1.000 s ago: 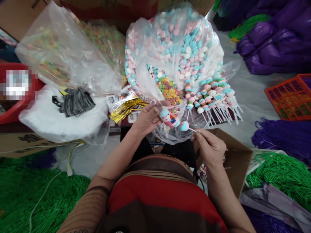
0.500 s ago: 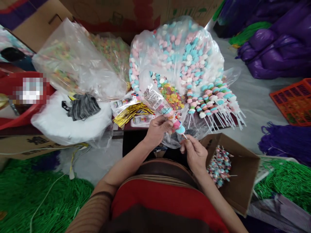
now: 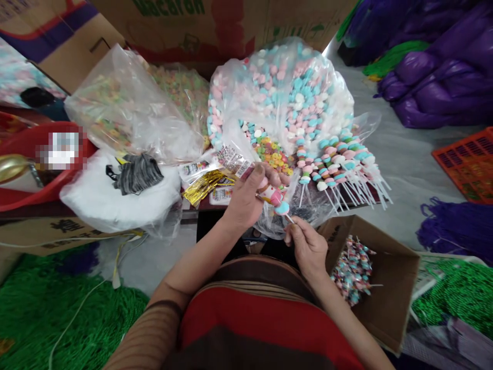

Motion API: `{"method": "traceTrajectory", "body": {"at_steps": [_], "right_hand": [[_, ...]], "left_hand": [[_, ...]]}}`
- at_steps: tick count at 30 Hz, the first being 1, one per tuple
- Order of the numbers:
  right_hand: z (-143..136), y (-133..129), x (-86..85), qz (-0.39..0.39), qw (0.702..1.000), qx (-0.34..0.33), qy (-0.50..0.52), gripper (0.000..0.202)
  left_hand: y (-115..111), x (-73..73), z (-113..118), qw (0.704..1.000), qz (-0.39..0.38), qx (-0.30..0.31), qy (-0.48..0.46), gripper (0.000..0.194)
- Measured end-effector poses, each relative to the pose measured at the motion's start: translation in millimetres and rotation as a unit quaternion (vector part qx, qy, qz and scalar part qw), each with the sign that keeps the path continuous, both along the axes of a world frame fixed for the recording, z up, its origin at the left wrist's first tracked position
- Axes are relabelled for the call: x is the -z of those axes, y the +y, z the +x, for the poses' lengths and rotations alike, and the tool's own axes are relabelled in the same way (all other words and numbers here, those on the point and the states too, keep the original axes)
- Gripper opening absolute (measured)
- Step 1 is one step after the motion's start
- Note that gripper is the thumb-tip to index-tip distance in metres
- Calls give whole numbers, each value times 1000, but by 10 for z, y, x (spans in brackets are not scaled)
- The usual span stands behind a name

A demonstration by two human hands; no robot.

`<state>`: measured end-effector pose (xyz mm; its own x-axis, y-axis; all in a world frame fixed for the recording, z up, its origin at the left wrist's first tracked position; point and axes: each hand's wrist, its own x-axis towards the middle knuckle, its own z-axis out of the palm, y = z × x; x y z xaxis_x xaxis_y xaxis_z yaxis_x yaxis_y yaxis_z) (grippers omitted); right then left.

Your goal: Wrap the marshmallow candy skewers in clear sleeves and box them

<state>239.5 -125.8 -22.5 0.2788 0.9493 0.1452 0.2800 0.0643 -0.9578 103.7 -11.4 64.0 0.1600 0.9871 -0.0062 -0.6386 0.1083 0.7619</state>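
A marshmallow skewer (image 3: 282, 208) sits inside a clear printed wrapper (image 3: 233, 156), with a pale blue piece at its lower end. My left hand (image 3: 248, 198) is wrapped round the wrapped upper part, hiding much of it. The white stick is pinched between the thumb and fingers of my right hand (image 3: 308, 244). Beyond my hands, ring gummies (image 3: 271, 154) lie in an opened bag. To the right, several unwrapped marshmallow skewers (image 3: 337, 159) rest in a row, sticks toward me. Gold twist ties (image 3: 206, 187) and flat printed wrappers (image 3: 196, 169) lie left of my hands.
A cardboard box (image 3: 389, 288) of wrapped skewers stands at my right. Big bags of marshmallows (image 3: 265, 72) and gummies (image 3: 119, 113) fill the table's back. A red basin (image 3: 87, 149) and white bag (image 3: 96, 200) with grey knit fabric (image 3: 138, 174) are left.
My left hand has moved up along the wrapper and now closes round the skewer's upper part. My right hand stays on the stick. The view has shifted slightly.
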Motion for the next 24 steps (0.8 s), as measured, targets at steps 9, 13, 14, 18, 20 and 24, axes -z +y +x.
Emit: {"method": "traceTrajectory", "body": {"at_steps": [9,13,14,18,20,24], "right_hand": [[-25,11,-72,-83,988,-78,99,32],[-132,125,-125,-128,941,-113,292,32],[-146,142,-132,-131,935,-114,309,33],[-141,131,-138,-105,963,-100,228,34],[-147,105,-131,-89,977,-81,178,31],[-230,87,-95,-82,971,-72,212,33]], "left_hand": [[-100,303,118,997,6,78,10,47],[-138,402,118,994,6,103,45,47],[-128,402,113,993,9,103,50,46],[-48,340,84,996,26,77,41,41],[-51,335,82,995,28,79,56,41],[-203,463,75,979,-9,146,140,45]]}}
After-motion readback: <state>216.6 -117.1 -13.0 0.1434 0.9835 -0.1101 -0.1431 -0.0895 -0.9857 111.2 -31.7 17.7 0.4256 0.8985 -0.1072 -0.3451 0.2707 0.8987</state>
